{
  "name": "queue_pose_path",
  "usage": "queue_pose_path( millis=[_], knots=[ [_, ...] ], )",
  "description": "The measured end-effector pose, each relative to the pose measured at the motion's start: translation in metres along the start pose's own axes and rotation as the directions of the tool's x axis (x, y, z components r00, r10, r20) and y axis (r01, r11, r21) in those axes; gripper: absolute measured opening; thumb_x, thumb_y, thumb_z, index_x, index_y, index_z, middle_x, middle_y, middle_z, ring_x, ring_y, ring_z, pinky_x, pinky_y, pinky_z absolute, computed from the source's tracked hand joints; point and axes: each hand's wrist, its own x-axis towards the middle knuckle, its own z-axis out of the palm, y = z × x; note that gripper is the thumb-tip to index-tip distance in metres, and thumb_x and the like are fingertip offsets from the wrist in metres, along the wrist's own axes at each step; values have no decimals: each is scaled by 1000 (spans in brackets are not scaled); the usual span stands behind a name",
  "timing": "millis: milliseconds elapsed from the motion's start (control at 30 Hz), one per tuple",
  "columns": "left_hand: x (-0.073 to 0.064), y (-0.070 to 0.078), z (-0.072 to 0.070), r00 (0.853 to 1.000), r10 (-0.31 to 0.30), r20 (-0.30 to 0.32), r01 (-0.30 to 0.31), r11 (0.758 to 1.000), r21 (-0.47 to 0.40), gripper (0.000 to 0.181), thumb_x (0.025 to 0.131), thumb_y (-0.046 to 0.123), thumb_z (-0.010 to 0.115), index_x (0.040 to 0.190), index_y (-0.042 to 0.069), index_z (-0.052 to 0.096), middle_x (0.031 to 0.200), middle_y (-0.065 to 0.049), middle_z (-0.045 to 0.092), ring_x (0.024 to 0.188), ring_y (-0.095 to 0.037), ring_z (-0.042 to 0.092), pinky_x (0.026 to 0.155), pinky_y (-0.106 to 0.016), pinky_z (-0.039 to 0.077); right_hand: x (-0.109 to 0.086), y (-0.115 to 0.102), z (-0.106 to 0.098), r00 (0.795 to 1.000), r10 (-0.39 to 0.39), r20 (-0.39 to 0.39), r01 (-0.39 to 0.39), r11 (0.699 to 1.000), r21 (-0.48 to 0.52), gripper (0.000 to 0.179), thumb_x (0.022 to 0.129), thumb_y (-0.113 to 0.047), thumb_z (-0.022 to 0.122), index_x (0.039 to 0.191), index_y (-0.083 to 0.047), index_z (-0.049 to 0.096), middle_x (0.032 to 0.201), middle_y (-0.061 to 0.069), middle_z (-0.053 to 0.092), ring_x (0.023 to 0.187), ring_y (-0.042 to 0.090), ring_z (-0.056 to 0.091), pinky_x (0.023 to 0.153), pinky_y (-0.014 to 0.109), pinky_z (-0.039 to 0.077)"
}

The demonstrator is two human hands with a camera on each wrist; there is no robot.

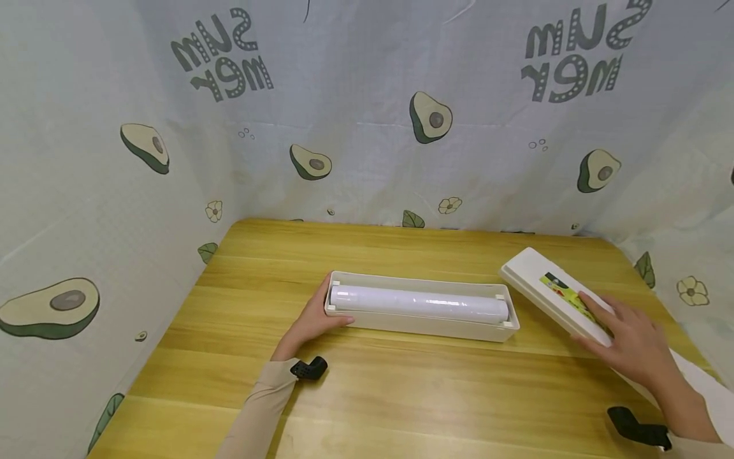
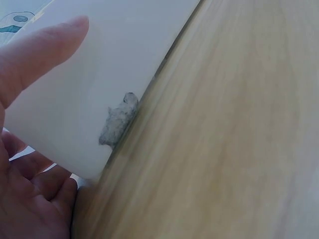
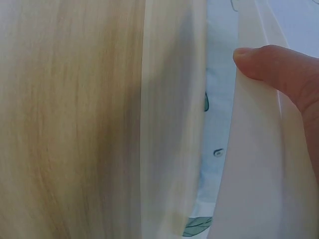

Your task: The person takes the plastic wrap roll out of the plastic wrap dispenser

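Box point(image 1: 424, 326): lid off, lying on the table point(image 1: 401, 395) and stretching off to the right of the left hand's point(image 1: 313, 319) grip. Looks like stiff plastic, so probably light and kinda slick. I'd take it by the ends.
Scuff point(image 2: 119, 122): grey rough patch low on the box wall, below the left thumb.
Roll point(image 1: 418, 303): lengthwise in the box, right of that same grip, no hand on it. Shiny wrap, likely the heaviest bit here, and the outer layer could crease. Ends look safest to grab.
Left grip: thumb along the near wall, fingers round the left end, so the box corner is clamped between them.
Lid point(image 1: 553, 305): slants from just past the box's far end, back under the right hand point(image 1: 633, 338). Long, thin, probably light, might flex a little. Can't tell if any of it touches the table.
Right grip: pinching the lid by its long edges, thumb on the near one, a finger by the label point(image 1: 564, 294).
Arms: left one reaches up from below its grip, wrist bent a bit; right one comes in from the lower right, palm over the lid.
Curtain point(image 1: 367, 76): avocado print, beyond both grips.
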Motion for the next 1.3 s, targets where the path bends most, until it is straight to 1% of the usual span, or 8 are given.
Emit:
queue_pose_path(
  millis=[100, 200, 333, 467, 567, 767, 900, 1300],
  knots=[
    [1, -7, 1, 1000, -3, -6, 3, 1000, -1, 103, 73, 12, 80, 151, 14, 12, 135, -13, 46, 111, -24, 52, 95, -35, 44, -2, 1, 1, 1000, 14, 5, -14, 1000, -3, 97, 73, -53, 71, 150, -32, 16, 128, 29, 43, 102, 56, 41, 71, 71, 32],
    [0, -4, 1, 1000, -27, -13, 27, 1000, 6, 104, 73, 9, 79, 151, 14, 12, 135, -13, 46, 110, -23, 52, 94, -32, 45, -3, 2, 1, 999, 29, 15, -29, 1000, -6, 97, 73, -54, 70, 150, -32, 15, 128, 30, 42, 102, 56, 40, 71, 72, 32],
    [-3, 10, 1, 999, -37, -5, 37, 999, 6, 102, 73, 6, 78, 151, 9, 11, 135, -17, 45, 110, -26, 51, 93, -35, 44, -6, 5, 2, 999, 44, 15, -44, 999, -6, 97, 73, -54, 70, 150, -30, 15, 126, 31, 42, 102, 55, 41, 70, 71, 33],
    [-6, 25, -1, 1000, -28, 12, 28, 1000, 12, 100, 75, 5, 76, 150, 5, 11, 134, -21, 45, 110, -29, 51, 94, -37, 44, -8, 10, 4, 998, 60, 18, -60, 998, -6, 97, 73, -54, 70, 150, -29, 16, 125, 32, 42, 102, 55, 41, 67, 68, 34],
    [-7, 28, -1, 999, -31, 11, 30, 999, 16, 99, 75, 5, 76, 150, 5, 11, 135, -21, 45, 111, -28, 51, 95, -37, 44, -10, 13, 5, 997, 71, 21, -71, 997, -10, 97, 74, -54, 70, 150, -29, 16, 125, 32, 43, 102, 55, 40, 66, 66, 34],
    [-8, 27, -2, 999, -37, 6, 37, 999, 4, 100, 74, 4, 76, 150, 6, 10, 136, -20, 44, 112, -28, 50, 97, -39, 42, -15, 20, 9, 994, 104, 28, -104, 994, -25, 97, 75, -58, 66, 151, -28, 13, 124, 33, 41, 102, 56, 38, 64, 67, 33],
    [-8, 26, -2, 999, -48, 6, 48, 999, 3, 101, 74, 4, 76, 151, 6, 10, 137, -20, 43, 112, -28, 50, 97, -39, 42, -17, 23, 12, 992, 121, 28, -120, 992, -22, 97, 76, -58, 65, 151, -27, 13, 125, 33, 40, 101, 57, 39, 63, 67, 33],
    [-8, 27, -1, 999, -37, 13, 37, 999, -4, 101, 74, 4, 76, 151, 6, 9, 135, -21, 44, 111, -27, 50, 96, -37, 43, -19, 27, 11, 979, 192, 70, -190, 981, -35, 96, 79, -60, 61, 151, -23, 8, 126, 38, 35, 101, 62, 35, 69, 75, 30]
  ],
)
